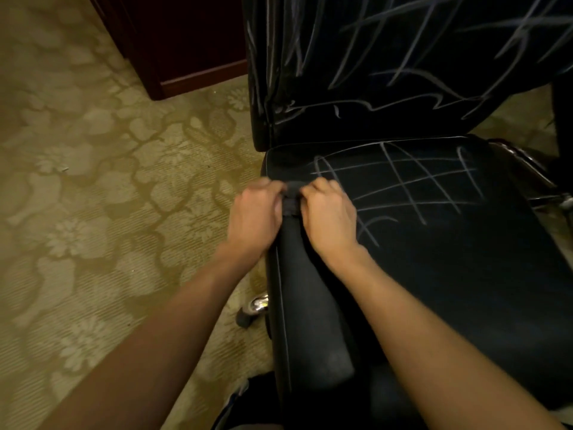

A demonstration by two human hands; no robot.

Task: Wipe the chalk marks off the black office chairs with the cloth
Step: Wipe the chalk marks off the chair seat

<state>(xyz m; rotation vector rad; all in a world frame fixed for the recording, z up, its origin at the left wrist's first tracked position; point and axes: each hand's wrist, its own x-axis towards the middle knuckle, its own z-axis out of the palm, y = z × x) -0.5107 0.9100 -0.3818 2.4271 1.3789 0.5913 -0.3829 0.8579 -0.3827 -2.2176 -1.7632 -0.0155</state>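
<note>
The black upholstered office chair [434, 259], crossed with white chalk marks [403, 187] on seat and backrest, stood on the beige floral carpet [93, 181]. On the seat's left edge lay your dark grey cloth [305, 293], its far end pinched between your left hand [252, 212] and right hand [328, 215], fingers curled.

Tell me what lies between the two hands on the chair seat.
In the head view, a bunched dark cloth lies between the left hand and right hand, both gripping it.
</note>
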